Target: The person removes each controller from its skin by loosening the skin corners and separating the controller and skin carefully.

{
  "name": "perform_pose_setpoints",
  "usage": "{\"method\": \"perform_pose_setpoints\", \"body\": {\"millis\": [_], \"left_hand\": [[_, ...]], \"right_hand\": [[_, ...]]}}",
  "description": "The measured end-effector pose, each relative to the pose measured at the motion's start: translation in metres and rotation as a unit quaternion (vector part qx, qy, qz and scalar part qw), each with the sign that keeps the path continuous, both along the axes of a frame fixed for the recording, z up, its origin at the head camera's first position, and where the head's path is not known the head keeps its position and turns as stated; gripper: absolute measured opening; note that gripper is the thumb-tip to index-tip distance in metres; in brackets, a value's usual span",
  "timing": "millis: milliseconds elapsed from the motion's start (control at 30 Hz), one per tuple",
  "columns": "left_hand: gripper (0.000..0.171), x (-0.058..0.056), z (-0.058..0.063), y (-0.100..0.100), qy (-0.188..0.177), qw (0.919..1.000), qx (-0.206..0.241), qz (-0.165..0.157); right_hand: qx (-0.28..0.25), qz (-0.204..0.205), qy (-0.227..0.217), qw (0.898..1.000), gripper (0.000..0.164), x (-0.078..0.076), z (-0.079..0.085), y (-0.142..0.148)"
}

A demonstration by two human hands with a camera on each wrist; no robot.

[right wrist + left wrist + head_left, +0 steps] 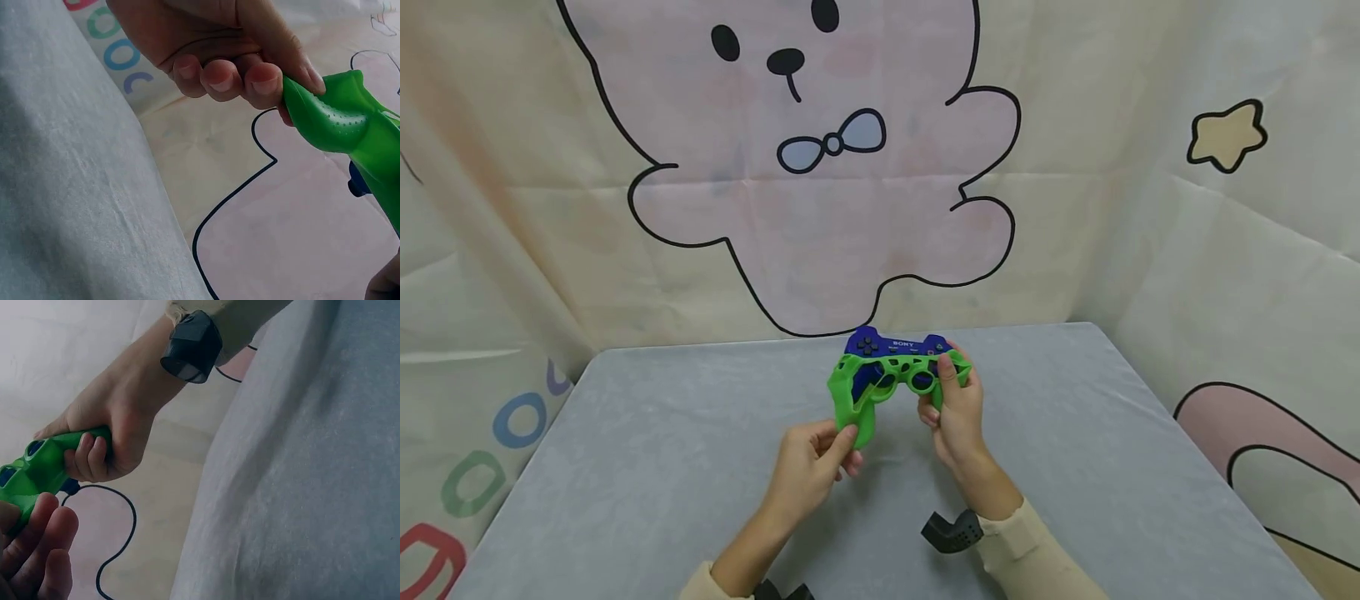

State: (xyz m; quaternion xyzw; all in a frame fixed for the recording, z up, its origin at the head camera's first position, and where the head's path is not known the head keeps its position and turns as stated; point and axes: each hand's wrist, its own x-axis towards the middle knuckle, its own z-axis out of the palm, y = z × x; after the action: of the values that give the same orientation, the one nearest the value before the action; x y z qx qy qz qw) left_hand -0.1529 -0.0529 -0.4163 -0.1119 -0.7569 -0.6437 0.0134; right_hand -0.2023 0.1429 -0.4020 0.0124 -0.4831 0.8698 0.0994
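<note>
A blue Sony game controller (859,343) is partly covered by a green silicone sleeve (850,392), above the table. My left hand (812,462) pinches the lower end of the sleeve's left grip between thumb and fingers. With my right hand (958,408) I hold the controller's right grip, thumb on top of the sleeve. In the right wrist view, the pinched sleeve end (331,119) looks folded and dotted with small bumps. The left wrist view shows the right hand (103,437) with fingers curled round the sleeved grip. The sleeve's left part gapes, with blue controller showing inside.
Beneath both hands lies a table with a grey-blue cloth (700,417). Behind it hangs a cream curtain (1075,250) printed with a pink cartoon animal. A black wrist camera mount (952,532) sits at the right cuff.
</note>
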Motion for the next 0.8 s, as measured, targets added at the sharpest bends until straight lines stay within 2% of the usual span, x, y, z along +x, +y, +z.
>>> {"method": "perform_pose_setpoints", "body": {"millis": [100, 233, 300, 400, 500, 567, 633, 700, 800], "left_hand": [[0.028, -0.001, -0.001, -0.001, 0.006, 0.9998, -0.003, -0.02], [0.029, -0.005, -0.001, -0.009, 0.022, 0.9986, -0.016, -0.046], [0.025, -0.008, 0.001, -0.015, 0.028, 0.9987, -0.009, -0.041], [0.028, -0.01, 0.007, -0.023, 0.013, 0.9989, 0.043, -0.013], [0.039, -0.011, 0.012, -0.028, -0.041, 0.9945, 0.096, -0.007], [0.044, -0.011, 0.013, -0.029, -0.084, 0.9899, 0.113, -0.018], [0.047, -0.011, 0.013, -0.029, -0.119, 0.9849, 0.123, -0.027], [0.048, -0.012, 0.012, -0.029, -0.125, 0.9827, 0.135, -0.019], [0.048, -0.014, 0.013, -0.029, -0.107, 0.9801, 0.166, 0.017]], "right_hand": [[-0.005, 0.001, 0.0, 1.0, 0.033, 0.0, 0.0, 0.001], [0.002, 0.033, 0.001, 0.999, 0.034, -0.001, -0.001, 0.003], [0.014, 0.056, 0.009, 0.998, 0.035, -0.001, 0.0, 0.003], [0.044, 0.089, 0.017, 0.995, 0.043, 0.002, 0.0, 0.004], [0.086, 0.153, 0.015, 0.984, 0.06, 0.005, 0.0, 0.002], [0.117, 0.202, 0.01, 0.972, 0.069, 0.006, -0.001, 0.0], [0.141, 0.24, 0.014, 0.96, 0.071, 0.007, -0.002, -0.003], [0.153, 0.263, 0.024, 0.952, 0.066, 0.008, -0.002, -0.004], [0.158, 0.274, 0.043, 0.948, 0.056, 0.008, -0.002, -0.003]]}}
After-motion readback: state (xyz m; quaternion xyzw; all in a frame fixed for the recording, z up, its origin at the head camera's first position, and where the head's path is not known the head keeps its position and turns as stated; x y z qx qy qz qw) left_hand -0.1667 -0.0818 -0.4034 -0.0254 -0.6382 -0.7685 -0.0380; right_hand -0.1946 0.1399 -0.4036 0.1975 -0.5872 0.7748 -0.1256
